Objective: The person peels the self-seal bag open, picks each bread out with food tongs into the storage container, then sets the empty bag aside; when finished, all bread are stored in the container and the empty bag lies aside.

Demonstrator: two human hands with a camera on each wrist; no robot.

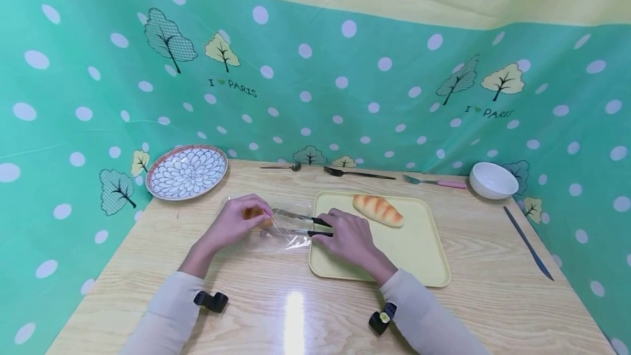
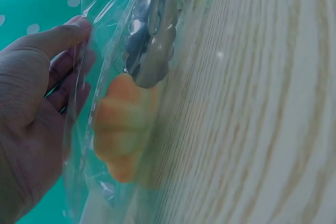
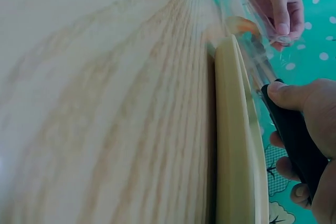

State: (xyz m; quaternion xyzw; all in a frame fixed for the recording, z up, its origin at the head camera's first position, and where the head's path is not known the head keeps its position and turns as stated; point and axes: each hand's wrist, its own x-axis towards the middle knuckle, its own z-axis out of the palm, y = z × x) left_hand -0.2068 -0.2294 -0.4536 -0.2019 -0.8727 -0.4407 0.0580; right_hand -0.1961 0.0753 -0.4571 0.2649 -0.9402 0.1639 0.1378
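My left hand (image 1: 240, 217) pinches the edge of a clear plastic bag (image 2: 107, 61), lifting it off the tabletop. A small orange-brown bread roll (image 2: 123, 129) lies inside the bag, mostly hidden behind the left hand in the head view. My right hand (image 1: 349, 234) grips metal tongs (image 1: 296, 215) by their black handles (image 3: 296, 140). The two arms of the tongs stand apart, pointing left into the bag. Their scalloped tips (image 2: 149, 59) appear through the plastic right at the roll; whether they touch it I cannot tell.
Beneath the right hand is a pale yellow tray (image 1: 404, 259) with a long striped loaf (image 1: 378, 210). A patterned plate (image 1: 187, 173) leans back left. Along the back lie a spoon (image 1: 294, 167), a dark fork (image 1: 355, 173) and a pink-handled fork (image 1: 439, 182). A white bowl (image 1: 493, 181) and knife (image 1: 529, 245) are right.
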